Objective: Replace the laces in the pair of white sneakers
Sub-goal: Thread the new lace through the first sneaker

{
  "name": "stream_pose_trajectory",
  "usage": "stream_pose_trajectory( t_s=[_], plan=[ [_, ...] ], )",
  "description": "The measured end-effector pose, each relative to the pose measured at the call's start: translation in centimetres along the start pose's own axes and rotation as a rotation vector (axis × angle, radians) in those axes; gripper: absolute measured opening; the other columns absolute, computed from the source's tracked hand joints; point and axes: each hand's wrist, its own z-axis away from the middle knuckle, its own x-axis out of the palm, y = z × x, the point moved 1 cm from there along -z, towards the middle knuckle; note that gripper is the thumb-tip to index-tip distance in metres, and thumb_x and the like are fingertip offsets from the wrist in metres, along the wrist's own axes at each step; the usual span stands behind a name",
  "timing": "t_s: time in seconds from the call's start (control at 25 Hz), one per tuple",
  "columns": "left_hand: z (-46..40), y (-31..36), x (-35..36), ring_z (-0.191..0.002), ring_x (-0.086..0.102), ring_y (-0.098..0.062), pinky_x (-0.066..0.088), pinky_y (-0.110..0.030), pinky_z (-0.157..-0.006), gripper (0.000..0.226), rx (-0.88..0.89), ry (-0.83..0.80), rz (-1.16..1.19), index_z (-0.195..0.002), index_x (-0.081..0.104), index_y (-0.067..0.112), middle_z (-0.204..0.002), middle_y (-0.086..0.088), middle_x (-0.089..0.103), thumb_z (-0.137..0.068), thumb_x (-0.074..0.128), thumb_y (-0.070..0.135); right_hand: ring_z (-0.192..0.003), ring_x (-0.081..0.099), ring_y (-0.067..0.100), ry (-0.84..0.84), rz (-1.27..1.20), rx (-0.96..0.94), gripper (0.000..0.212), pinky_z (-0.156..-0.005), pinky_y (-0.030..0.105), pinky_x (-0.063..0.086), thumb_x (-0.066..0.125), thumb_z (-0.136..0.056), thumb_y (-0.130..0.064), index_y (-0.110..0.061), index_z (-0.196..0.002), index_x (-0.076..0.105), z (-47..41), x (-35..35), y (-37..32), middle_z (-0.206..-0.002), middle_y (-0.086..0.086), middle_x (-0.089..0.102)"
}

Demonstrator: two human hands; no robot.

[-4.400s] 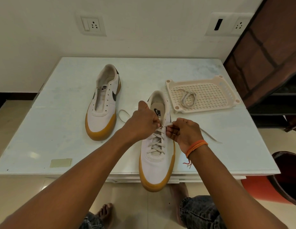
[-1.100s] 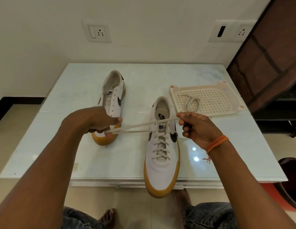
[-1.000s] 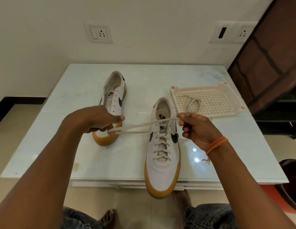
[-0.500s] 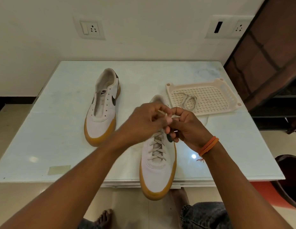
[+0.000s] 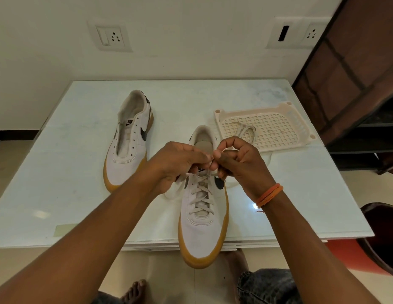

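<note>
Tying off the near sneaker

At the table edge, our left hand and right hand each pinch an end of its lace above the tongue. We judge even tension matters before knotting. Beyond, sneaker 2 lies unlaced; its spare lace waits in the tray.

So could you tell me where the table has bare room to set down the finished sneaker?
Bare tabletop lies left of the unlaced sneaker, and along the far edge behind it. Another patch sits right of the laced sneaker, in front of the tray. The middle is crowded: both hands work the lace there.
</note>
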Motion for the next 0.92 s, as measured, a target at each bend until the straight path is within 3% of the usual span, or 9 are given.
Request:
stream_pose_trajectory(
  t_s=[0.12,0.24,0.32,0.44,0.56,0.64,0.8,0.92],
  plan=[
    [-0.6,-0.5,0.2,-0.065,0.060,-0.001,0.042,-0.013,-0.062,0.008,0.318,0.273,-0.397,-0.074,0.074,0.018,-0.072,0.008,0.070,-0.082,0.071,0.020,-0.058,0.059,0.017,0.188,0.046,0.089,0.013,-0.054,0.027,0.050,0.057,-0.096,-0.019,-0.009,-0.092,0.063,-0.4,-0.7,0.5,-0.071,0.007,0.070],
    [-0.5,-1.2,1.1,-0.068,0.060,-0.003,0.037,-0.004,-0.064,0.009,0.494,0.336,-0.607,-0.081,0.077,0.020,-0.079,0.008,0.071,-0.083,0.068,0.020,-0.061,0.058,0.014,0.308,0.147,0.243,0.020,-0.055,0.026,0.048,0.059,-0.095,-0.028,-0.011,-0.087,0.065,-0.8,-1.7,1.4,-0.071,0.001,0.071],
    [-0.9,-1.7,1.4,-0.070,0.057,-0.006,0.032,-0.002,-0.066,0.015,0.511,0.363,-0.672,-0.090,0.078,0.017,-0.085,0.003,0.072,-0.088,0.063,0.018,-0.064,0.059,0.013,0.293,0.187,0.324,0.019,-0.056,0.026,0.049,0.061,-0.093,-0.029,-0.014,-0.082,0.065,-0.8,-1.5,2.1,-0.074,0.000,0.071],
    [-1.7,-2.3,1.3,-0.069,0.055,-0.007,0.032,-0.003,-0.060,0.016,0.475,0.377,-0.680,-0.089,0.079,0.019,-0.077,0.007,0.065,-0.088,0.063,0.019,-0.070,0.058,0.015,0.286,0.220,0.323,0.017,-0.060,0.025,0.048,0.064,-0.091,-0.024,-0.009,-0.087,0.069,-0.8,-1.1,2.5,-0.084,0.008,0.071],
    [-2.2,-2.4,1.2,-0.093,0.049,-0.016,0.036,-0.026,-0.072,0.011,0.406,0.455,-0.712,-0.087,0.079,0.026,-0.091,0.002,0.053,-0.083,0.068,0.027,-0.075,0.058,0.016,0.265,0.266,0.298,0.013,-0.065,0.022,0.047,0.066,-0.090,-0.022,-0.011,-0.083,0.068,-0.8,-1.1,2.4,-0.091,0.015,0.071],
    [-2.0,-2.0,1.3,-0.099,0.036,-0.014,0.029,-0.033,-0.079,0.010,0.348,0.457,-0.758,-0.086,0.078,0.027,-0.098,0.004,0.044,-0.083,0.069,0.028,-0.077,0.059,0.016,0.251,0.275,0.301,0.011,-0.065,0.021,0.046,0.066,-0.090,-0.020,-0.012,-0.083,0.068,-0.9,-1.2,2.5,-0.089,0.012,0.069],
    [-1.6,-1.9,1.9,-0.099,0.022,-0.007,0.017,-0.032,-0.078,0.012,0.377,0.404,-0.955,-0.090,0.076,0.029,-0.101,0.010,0.035,-0.084,0.070,0.036,-0.082,0.062,0.017,0.240,0.281,0.291,0.010,-0.064,0.018,0.044,0.064,-0.091,-0.018,-0.012,-0.084,0.067,-1.0,-0.9,2.6,-0.090,0.009,0.069],
    [-1.9,-2.2,2.0,-0.100,0.024,-0.007,0.016,-0.032,-0.078,0.011,0.340,0.384,-0.896,-0.090,0.077,0.028,-0.101,0.011,0.036,-0.085,0.070,0.036,-0.085,0.064,0.020,0.247,0.287,0.293,0.012,-0.066,0.020,0.045,0.064,-0.091,-0.018,-0.015,-0.080,0.066,-1.0,-0.9,2.6,-0.089,0.008,0.069]
  ],
)
